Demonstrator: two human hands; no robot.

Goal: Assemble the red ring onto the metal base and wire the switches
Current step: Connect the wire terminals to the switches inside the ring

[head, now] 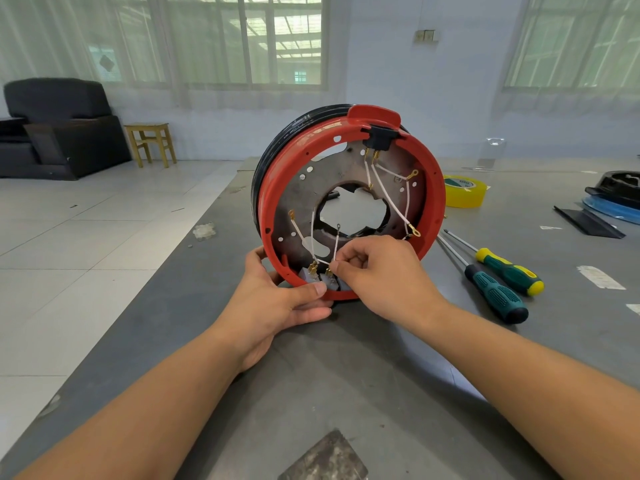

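The left hand (pixel 277 299) is gripping the bottom rim of the red ring (pixel 351 202), which is standing upright on the desk (pixel 346 375). The right hand (pixel 377 271) is pinching a white wire (pixel 336 244) just inside that rim, beside the lower switch (pixel 320 277). Two screwdrivers (pixel 498 271) are lying right of the ring.

Lower switch (pixel 320 277) partly behind hands

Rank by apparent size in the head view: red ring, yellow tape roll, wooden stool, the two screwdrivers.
1. red ring, by far largest.
2. two screwdrivers, alike in length, unranked.
3. wooden stool and yellow tape roll look similar; the stool stands farther off, so unsure.
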